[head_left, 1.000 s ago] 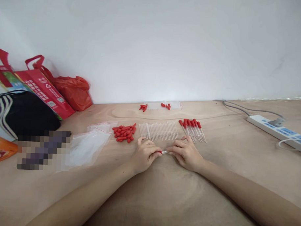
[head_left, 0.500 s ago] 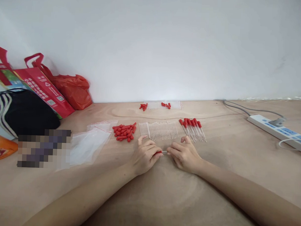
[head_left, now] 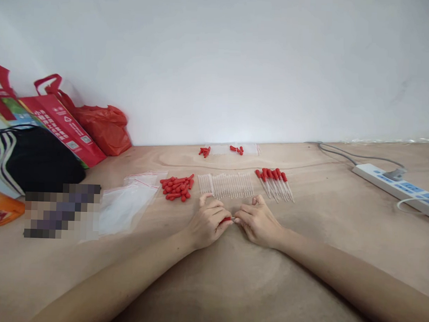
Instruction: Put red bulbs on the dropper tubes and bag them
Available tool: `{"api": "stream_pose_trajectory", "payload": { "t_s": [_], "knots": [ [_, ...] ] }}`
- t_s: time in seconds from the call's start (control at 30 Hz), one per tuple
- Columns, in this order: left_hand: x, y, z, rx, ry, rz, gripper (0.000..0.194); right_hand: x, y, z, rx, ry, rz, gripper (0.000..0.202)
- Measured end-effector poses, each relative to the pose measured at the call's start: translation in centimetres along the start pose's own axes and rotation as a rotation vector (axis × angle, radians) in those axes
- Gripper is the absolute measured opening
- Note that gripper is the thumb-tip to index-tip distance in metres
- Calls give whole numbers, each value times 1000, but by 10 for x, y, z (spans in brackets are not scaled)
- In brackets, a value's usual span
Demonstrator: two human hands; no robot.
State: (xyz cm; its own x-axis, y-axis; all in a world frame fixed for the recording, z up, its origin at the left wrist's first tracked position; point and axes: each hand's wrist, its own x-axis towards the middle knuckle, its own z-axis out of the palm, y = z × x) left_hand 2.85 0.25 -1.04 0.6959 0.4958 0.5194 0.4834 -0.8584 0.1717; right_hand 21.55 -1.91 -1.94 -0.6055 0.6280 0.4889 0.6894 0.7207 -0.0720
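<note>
Between its fingertips my left hand [head_left: 210,224] pinches a red rubber bulb [head_left: 226,219]. My right hand [head_left: 255,222] is closed on a thin clear glass tube [head_left: 234,219], whose end meets the bulb; most of the tube is hidden by the fingers. Just beyond the hands lies a row of clear tubes [head_left: 233,185]. Left of that row is a pile of red bulbs [head_left: 176,188]. To its right, several tubes with red bulbs on them [head_left: 275,182] lie side by side.
Clear zip bags [head_left: 124,207] lie on the wooden table [head_left: 210,287] at left. Behind them stand a black bag [head_left: 42,162], a red paper bag [head_left: 66,127] and a red plastic bag [head_left: 106,129]. A power strip [head_left: 400,186] is at right. More bulbs [head_left: 204,152] lie near the wall.
My right hand has moved left, closer to my left hand, and less of the tube shows between them. My left hand has hardly moved.
</note>
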Motion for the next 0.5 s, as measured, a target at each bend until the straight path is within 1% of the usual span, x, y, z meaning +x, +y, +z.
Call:
{"api": "stream_pose_trajectory", "payload": {
  "t_s": [0.17,0.33,0.5],
  "knots": [
    [2,-3,-2,22,-20,28,17,2,1,-2,-1,-26,-5,31],
    [5,-11,-8,109,-14,73,20,0,4,-7,-31,26,21,25],
    [8,-16,-13,133,-106,155,17,-1,2,-9,-122,5,-14,23]
  ]
}}
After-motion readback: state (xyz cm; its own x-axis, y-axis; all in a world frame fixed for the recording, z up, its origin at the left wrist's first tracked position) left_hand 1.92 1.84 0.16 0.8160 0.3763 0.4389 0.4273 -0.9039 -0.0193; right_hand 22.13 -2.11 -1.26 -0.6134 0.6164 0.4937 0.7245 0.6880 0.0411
